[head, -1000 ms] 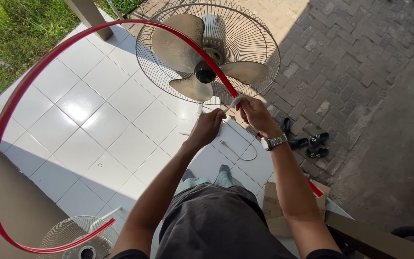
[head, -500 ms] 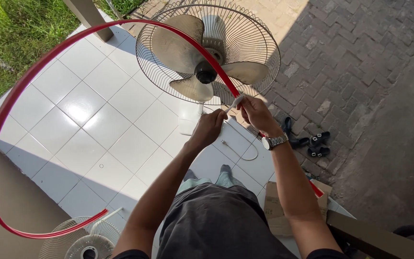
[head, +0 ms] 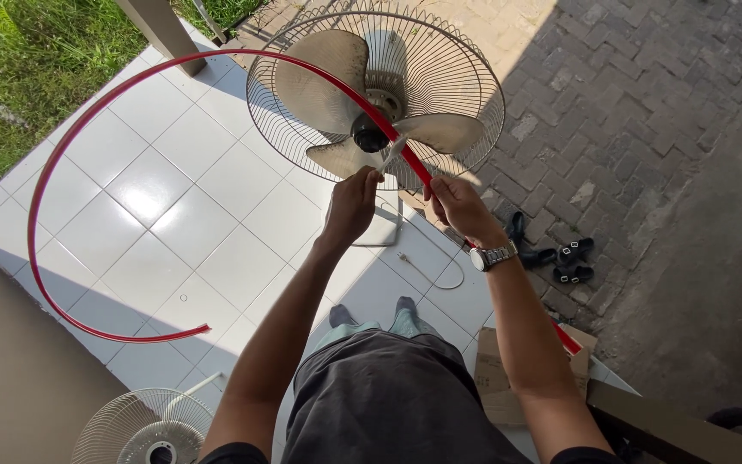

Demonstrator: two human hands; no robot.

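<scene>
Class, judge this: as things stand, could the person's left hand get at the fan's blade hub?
Probably yes. The left hand is just below the blade hub, and the fan has no front guard fitted; only the red strip crosses nearby.

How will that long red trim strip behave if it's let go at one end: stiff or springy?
Likely springy: the red strip holds a smooth wide arc rather than drooping. Probably light, since the left hand and right hand carry it near one spot. Its free end hangs unsupported, so it may whip back.

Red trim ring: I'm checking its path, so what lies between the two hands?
In the head view, only a short stretch of the red ring spans left hand and right hand.
</scene>
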